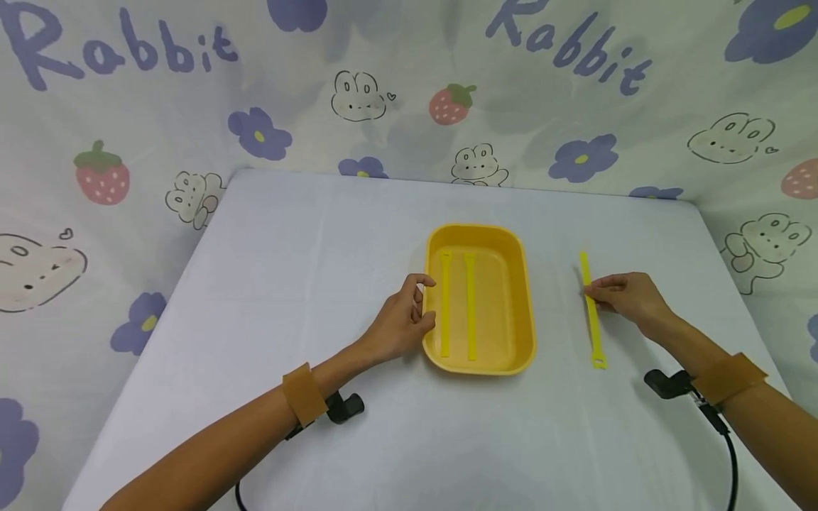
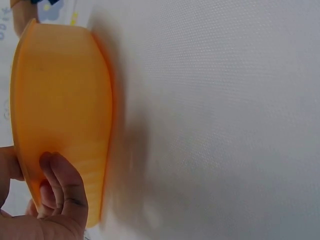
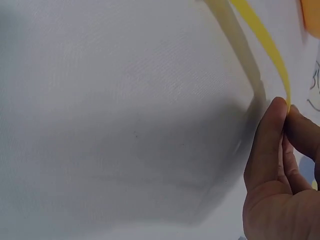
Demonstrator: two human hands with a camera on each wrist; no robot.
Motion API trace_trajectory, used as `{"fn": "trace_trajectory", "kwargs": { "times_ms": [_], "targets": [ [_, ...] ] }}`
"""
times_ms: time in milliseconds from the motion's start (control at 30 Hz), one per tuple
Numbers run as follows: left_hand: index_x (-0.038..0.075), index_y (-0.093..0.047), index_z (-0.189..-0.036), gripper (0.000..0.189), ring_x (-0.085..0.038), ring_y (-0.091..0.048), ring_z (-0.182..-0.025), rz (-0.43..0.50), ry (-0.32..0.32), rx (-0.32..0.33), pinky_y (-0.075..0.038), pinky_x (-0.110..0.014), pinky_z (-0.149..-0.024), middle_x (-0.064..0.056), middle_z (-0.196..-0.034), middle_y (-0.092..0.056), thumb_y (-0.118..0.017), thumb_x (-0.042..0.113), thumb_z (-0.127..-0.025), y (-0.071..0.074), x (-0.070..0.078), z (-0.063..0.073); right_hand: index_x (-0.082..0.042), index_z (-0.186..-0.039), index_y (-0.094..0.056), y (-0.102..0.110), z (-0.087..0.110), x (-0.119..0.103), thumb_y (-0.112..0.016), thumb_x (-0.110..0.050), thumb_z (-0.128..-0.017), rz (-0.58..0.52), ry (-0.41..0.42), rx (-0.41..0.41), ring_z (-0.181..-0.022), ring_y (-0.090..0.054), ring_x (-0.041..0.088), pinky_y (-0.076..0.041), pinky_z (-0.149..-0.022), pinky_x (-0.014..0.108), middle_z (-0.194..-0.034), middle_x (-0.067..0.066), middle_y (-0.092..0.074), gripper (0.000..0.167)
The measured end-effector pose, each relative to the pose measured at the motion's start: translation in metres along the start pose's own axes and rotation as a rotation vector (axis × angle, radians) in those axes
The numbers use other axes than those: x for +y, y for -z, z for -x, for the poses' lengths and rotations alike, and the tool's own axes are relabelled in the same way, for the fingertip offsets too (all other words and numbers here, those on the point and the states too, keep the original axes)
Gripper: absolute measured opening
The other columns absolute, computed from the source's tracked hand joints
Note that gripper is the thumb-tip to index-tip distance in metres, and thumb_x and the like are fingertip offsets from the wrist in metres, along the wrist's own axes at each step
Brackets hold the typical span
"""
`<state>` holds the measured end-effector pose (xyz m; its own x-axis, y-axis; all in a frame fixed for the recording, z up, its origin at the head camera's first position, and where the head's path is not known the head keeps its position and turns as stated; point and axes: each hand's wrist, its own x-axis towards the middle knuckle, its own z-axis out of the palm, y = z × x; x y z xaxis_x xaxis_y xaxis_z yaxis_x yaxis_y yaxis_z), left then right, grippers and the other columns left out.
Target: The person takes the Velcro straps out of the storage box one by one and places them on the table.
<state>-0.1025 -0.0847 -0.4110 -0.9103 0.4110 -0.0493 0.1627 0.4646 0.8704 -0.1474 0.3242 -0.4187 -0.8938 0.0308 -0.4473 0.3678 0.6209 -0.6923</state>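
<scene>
A yellow plastic tray point(image 1: 501, 305) sits on the white table. My left hand point(image 1: 399, 323) grips its left rim; in the left wrist view curled fingers point(image 2: 62, 185) lie against the outer wall. Inside the tray two yellow cable ties, one on the left point(image 1: 445, 305) and one nearer the middle point(image 1: 471, 305), lie lengthwise, side by side and apart. To the right of the tray, my right hand point(image 1: 629, 298) pinches another yellow cable tie point(image 1: 594, 330) between thumb and fingers. Its slotted end points toward me. The right wrist view shows this cable tie point(image 3: 267, 42) bowed, its shadow beside it.
A white cloth covers the table point(image 1: 307, 284). Behind it hangs a backdrop point(image 1: 409, 92) printed with rabbits, flowers and strawberries. Each wrist wears a brown band with a small black camera, one on the left point(image 1: 345, 408) and one on the right point(image 1: 667, 383), with cables trailing.
</scene>
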Motion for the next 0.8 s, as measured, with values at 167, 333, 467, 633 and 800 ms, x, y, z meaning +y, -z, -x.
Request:
{"fn": "trace_trajectory", "kwargs": {
  "times_ms": [167, 333, 467, 633, 800],
  "targets": [
    [0.007, -0.039, -0.138, 0.048, -0.012, -0.049, -0.065, 0.001, 0.005, 0.0, -0.042, -0.021, -0.062, -0.008, -0.092, -0.05, -0.059, 0.004, -0.094, -0.0001, 0.0005, 0.0002, 0.011, -0.125, -0.057, 0.0022, -0.0005, 0.0036, -0.068, -0.028, -0.095, 0.06, 0.005, 0.027, -0.073, -0.066, 0.0, -0.056, -0.07, 0.019, -0.087, -0.006, -0.07, 0.05],
    [0.008, -0.039, -0.138, 0.048, -0.012, -0.049, -0.065, 0.003, 0.015, -0.001, -0.042, -0.021, -0.061, -0.008, -0.093, -0.05, -0.059, 0.004, -0.094, -0.0006, 0.0008, 0.0007, 0.01, -0.122, -0.06, 0.0049, -0.0008, 0.0072, -0.069, -0.034, -0.094, 0.115, 0.005, 0.04, -0.07, -0.066, 0.002, -0.055, -0.067, 0.02, -0.083, -0.007, -0.071, 0.053],
    [0.007, -0.039, -0.138, 0.048, -0.013, -0.049, -0.065, 0.006, 0.025, -0.001, -0.043, -0.021, -0.061, -0.008, -0.093, -0.05, -0.059, 0.005, -0.094, -0.0003, 0.0013, 0.0017, 0.01, -0.12, -0.06, 0.0063, -0.0007, 0.0081, -0.07, -0.036, -0.093, 0.141, 0.011, 0.047, -0.068, -0.067, 0.003, -0.054, -0.066, 0.02, -0.082, -0.006, -0.072, 0.054],
    [0.007, -0.039, -0.138, 0.048, -0.013, -0.049, -0.065, -0.004, 0.027, 0.005, -0.043, -0.021, -0.061, -0.008, -0.093, -0.05, -0.058, 0.005, -0.094, -0.0003, 0.0004, 0.0022, 0.01, -0.119, -0.061, 0.0056, -0.0009, 0.0093, -0.07, -0.04, -0.093, 0.164, 0.012, 0.06, -0.068, -0.067, 0.006, -0.053, -0.064, 0.02, -0.08, -0.005, -0.072, 0.057],
    [0.008, -0.039, -0.138, 0.048, -0.012, -0.048, -0.065, -0.02, 0.013, 0.005, -0.042, -0.021, -0.061, -0.008, -0.093, -0.051, -0.058, 0.005, -0.094, -0.0002, 0.0002, 0.0009, 0.01, -0.115, -0.063, 0.0045, -0.0008, 0.0104, -0.069, -0.041, -0.093, 0.204, 0.036, 0.086, -0.067, -0.068, 0.008, -0.053, -0.062, 0.022, -0.079, -0.003, -0.071, 0.055]
  ]
}}
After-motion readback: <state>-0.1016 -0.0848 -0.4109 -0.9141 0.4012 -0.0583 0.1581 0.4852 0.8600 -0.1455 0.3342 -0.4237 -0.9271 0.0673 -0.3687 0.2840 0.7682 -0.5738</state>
